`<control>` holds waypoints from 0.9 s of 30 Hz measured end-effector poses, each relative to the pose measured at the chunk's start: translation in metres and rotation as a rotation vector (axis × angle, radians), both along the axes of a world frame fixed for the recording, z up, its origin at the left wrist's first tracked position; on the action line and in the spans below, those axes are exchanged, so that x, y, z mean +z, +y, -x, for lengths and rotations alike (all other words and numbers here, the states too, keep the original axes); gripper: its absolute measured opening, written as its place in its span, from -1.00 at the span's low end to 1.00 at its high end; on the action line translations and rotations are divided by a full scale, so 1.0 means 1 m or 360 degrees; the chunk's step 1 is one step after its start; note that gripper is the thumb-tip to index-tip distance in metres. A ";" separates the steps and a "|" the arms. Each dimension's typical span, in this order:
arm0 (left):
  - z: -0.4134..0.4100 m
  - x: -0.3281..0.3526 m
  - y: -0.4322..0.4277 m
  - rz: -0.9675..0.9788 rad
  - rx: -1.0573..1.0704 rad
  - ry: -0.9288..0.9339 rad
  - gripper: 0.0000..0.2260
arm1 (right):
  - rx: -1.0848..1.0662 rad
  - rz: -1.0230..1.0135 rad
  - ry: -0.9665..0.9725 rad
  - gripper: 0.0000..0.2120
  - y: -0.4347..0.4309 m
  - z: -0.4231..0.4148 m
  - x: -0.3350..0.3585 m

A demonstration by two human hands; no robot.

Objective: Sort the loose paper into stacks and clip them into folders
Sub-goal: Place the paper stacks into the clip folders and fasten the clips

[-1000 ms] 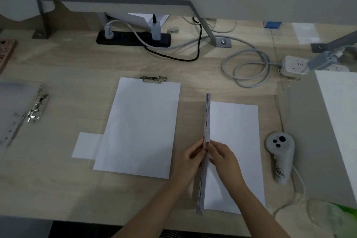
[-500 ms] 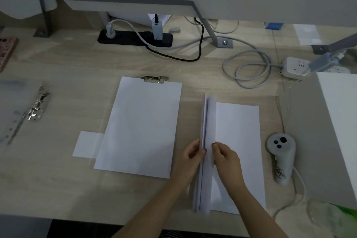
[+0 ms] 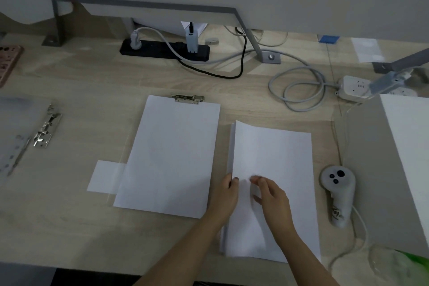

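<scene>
Wooden desk: left hand grips one edge of the paper stack, right hand flat on top; uneven pressure could fan the sheets.

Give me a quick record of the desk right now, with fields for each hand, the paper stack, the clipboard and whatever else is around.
left hand: grips the left edge of the paper stack, thumb on top
right hand: fingers resting on top of the stack
paper stack: lying right of the clipboard
clipboard: sheets under its metal clip
ring binder: lies open, far left
controller: right of the stack
</scene>
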State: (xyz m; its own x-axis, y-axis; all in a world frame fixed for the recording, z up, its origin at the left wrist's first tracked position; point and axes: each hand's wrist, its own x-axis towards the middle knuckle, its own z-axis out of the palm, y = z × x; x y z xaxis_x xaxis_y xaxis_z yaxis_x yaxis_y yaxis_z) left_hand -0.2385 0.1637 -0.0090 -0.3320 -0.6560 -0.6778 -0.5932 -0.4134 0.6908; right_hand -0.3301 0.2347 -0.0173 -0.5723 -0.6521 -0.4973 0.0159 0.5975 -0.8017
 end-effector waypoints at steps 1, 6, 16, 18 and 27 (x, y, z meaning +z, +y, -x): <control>-0.001 -0.001 -0.002 0.0002 0.0014 -0.0008 -0.68 | -0.0003 -0.0007 -0.0006 -0.76 0.000 0.000 0.000; -0.005 0.000 -0.005 0.0038 0.0057 0.0097 -0.80 | -0.0162 0.0031 0.0091 -0.77 0.000 0.007 0.013; -0.063 0.046 -0.053 0.0107 0.0252 0.0479 -0.79 | -0.0466 0.0052 0.0040 -0.60 -0.018 0.033 0.067; -0.086 0.051 -0.071 0.0195 0.0353 0.0448 -0.83 | -0.0361 0.0101 -0.0249 -0.71 -0.037 0.012 0.082; -0.248 0.045 -0.148 0.0434 0.0672 0.0126 -0.80 | 0.0423 0.0067 -0.0468 -0.79 -0.136 -0.107 0.070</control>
